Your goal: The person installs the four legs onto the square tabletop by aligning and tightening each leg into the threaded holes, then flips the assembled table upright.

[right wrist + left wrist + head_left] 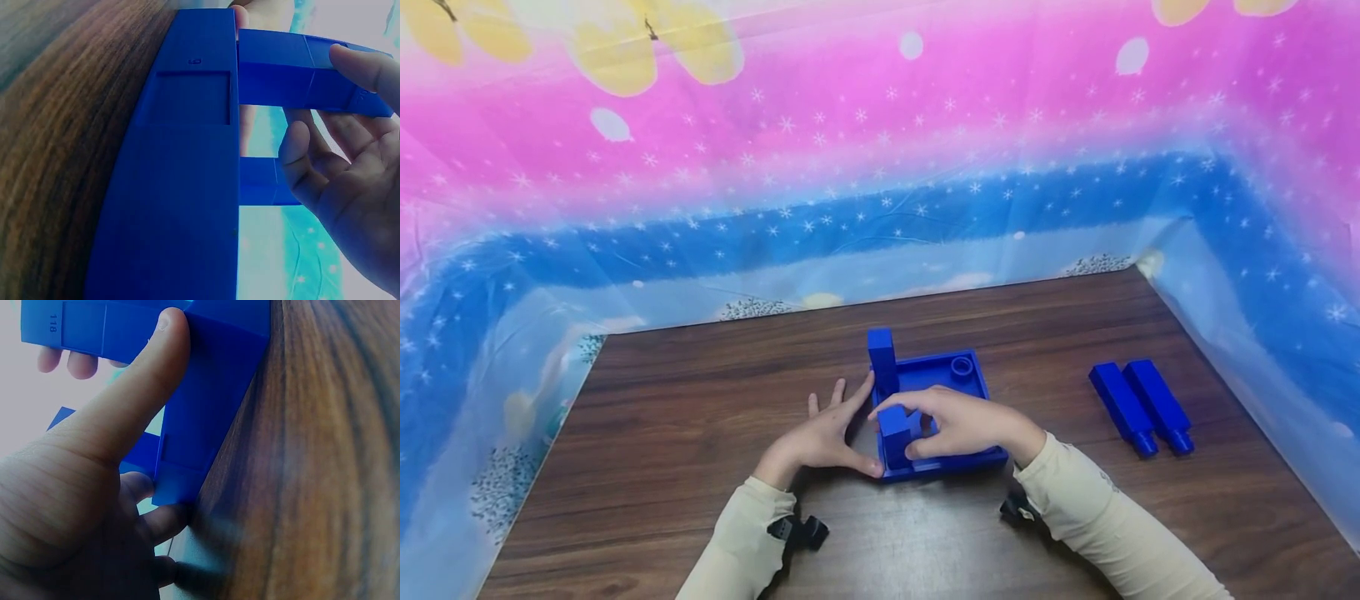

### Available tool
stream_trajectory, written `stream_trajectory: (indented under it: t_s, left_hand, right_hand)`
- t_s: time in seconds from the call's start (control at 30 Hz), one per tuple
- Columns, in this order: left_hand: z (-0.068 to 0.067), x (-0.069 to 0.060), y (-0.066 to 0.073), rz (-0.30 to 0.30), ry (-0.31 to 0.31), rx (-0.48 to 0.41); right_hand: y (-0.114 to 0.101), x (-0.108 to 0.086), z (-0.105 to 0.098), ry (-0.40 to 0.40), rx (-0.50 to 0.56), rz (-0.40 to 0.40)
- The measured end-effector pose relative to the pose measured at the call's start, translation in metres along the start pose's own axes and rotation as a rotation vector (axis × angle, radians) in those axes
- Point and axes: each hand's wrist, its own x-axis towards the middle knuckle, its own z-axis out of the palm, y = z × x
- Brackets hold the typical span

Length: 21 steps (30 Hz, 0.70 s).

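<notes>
A shallow square blue tray-like base lies on the table, with a round socket showing in its far right corner. Two blue square posts stand upright on its left side: a far post and a near post. My right hand grips the near post by its upper part, thumb and fingers on opposite faces, also seen in the right wrist view. Spread along the base's left edge, my left hand touches the front left corner with its thumb. The near post's foot is partly hidden.
To the right, two more blue posts lie side by side on the brown wooden table, their round pegs toward me. A patterned pink and blue cloth hangs round the table's back and sides.
</notes>
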Motion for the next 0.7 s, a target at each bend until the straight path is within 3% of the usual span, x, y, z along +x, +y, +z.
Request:
stream_trajectory:
  t_s: [0.4,0.7]
  left_hand:
    - [0.0016,0.0023,-0.0002,0.000,-0.018,0.019]
    - [0.0007,-0.0018,-0.0013,0.022,0.015,-0.014]
  right_hand:
    - [0.0025,-0.0020,0.0019,0.022,0.011,0.033]
    - [0.0023,0.0029,0.0054,0.085,-0.007,0.033]
